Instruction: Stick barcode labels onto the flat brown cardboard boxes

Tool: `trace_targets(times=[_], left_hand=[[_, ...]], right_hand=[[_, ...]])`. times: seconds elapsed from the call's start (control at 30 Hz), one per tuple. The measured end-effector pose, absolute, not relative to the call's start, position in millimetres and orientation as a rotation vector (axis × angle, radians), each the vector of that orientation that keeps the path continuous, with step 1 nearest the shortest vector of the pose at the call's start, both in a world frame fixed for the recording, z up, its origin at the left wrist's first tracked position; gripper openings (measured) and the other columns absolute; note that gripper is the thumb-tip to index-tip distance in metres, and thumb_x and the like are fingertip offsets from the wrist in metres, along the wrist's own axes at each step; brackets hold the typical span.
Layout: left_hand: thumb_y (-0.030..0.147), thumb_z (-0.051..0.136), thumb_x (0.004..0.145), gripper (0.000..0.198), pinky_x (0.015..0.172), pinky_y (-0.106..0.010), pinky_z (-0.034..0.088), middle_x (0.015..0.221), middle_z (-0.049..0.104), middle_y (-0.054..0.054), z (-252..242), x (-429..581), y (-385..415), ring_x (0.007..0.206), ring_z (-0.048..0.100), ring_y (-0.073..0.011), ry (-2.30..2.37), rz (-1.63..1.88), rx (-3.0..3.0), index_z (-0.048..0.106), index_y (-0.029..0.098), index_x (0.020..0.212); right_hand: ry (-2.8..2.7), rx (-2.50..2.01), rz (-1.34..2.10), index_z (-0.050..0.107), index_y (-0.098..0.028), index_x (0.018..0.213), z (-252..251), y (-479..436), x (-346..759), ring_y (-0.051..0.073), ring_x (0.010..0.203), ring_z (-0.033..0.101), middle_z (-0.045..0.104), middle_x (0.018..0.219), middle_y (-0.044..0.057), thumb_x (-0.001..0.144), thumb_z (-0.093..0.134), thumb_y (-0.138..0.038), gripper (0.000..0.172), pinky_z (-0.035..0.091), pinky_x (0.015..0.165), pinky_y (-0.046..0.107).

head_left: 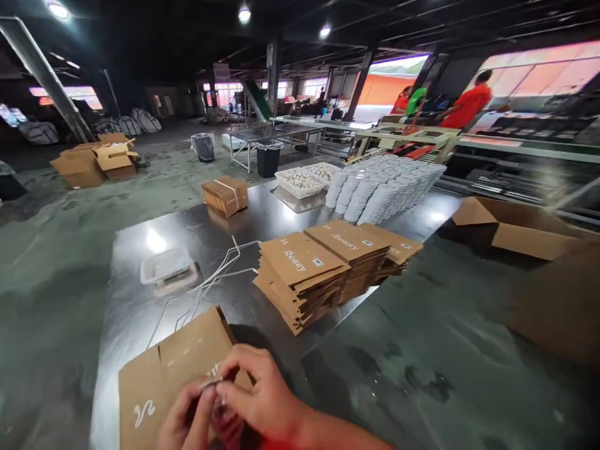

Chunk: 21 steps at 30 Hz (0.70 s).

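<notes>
My left hand (187, 415) and my right hand (265, 390) meet at the bottom middle, fingers pinched together. Between them is a thin see-through plastic piece (225, 417), reddish and blurred; its exact kind is unclear. Just under and behind the hands lies a stack of flat cardboard boxes (182, 359) with white print. Beyond it, bent metal wire rods (201, 292) rest on the steel table (126, 300). To their left sits a clear plastic tray (166, 265). More folded cardboard boxes (323, 259) stand in piles to the right, at the table's edge.
Stacked white trays (379, 187) and a white basket of small items (300, 181) occupy the table's far end, near a strapped cardboard bundle (225, 196). An open carton (520, 231) stands right. Black bins (269, 160) and people in red and green are farther back.
</notes>
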<state>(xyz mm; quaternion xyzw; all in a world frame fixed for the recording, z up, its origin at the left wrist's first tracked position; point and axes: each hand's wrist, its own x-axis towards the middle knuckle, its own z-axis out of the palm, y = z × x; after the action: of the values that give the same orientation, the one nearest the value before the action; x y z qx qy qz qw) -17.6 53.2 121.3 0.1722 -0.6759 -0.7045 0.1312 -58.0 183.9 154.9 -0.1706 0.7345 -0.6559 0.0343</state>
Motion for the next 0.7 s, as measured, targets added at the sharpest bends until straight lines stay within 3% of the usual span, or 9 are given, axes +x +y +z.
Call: trace_targets(times=[0.1, 0.33, 0.7], left_hand=[[0.050, 0.076, 0.062, 0.038, 0.055, -0.022, 0.049, 0.062, 0.061, -0.002, 105, -21, 63, 0.057, 0.055, -0.0130, -1.864, -2.211, 0.621, 0.065, 0.014, 0.066], [0.046, 0.068, 0.074, 0.033, 0.051, -0.019, 0.045, 0.062, 0.057, 0.000, 97, -8, 65, 0.055, 0.051, -0.0103, -1.861, -2.280, 0.638, 0.061, 0.014, 0.070], [0.051, 0.065, 0.075, 0.042, 0.047, -0.022, 0.045, 0.053, 0.054, -0.001, 82, 1, 51, 0.049, 0.050, -0.0122, -2.058, -2.107, 0.792, 0.060, 0.013, 0.057]], right_hand=[[2.264, -0.348, -1.926, 0.062, -0.017, 0.077, 140, 186, -66, 0.012, 0.068, 0.055, 0.062, 0.072, 0.000, 0.076, 0.060, -0.023, 0.006, 0.043, 0.064, 0.022], [2.117, -0.361, -1.874, 0.060, -0.017, 0.075, 120, 182, -69, 0.010, 0.062, 0.051, 0.060, 0.069, -0.001, 0.077, 0.060, -0.027, 0.010, 0.042, 0.061, 0.022], [2.319, -0.373, -1.897, 0.059, -0.017, 0.069, 109, 177, -91, 0.014, 0.077, 0.055, 0.060, 0.084, 0.004, 0.081, 0.056, -0.029, 0.016, 0.043, 0.069, 0.026]])
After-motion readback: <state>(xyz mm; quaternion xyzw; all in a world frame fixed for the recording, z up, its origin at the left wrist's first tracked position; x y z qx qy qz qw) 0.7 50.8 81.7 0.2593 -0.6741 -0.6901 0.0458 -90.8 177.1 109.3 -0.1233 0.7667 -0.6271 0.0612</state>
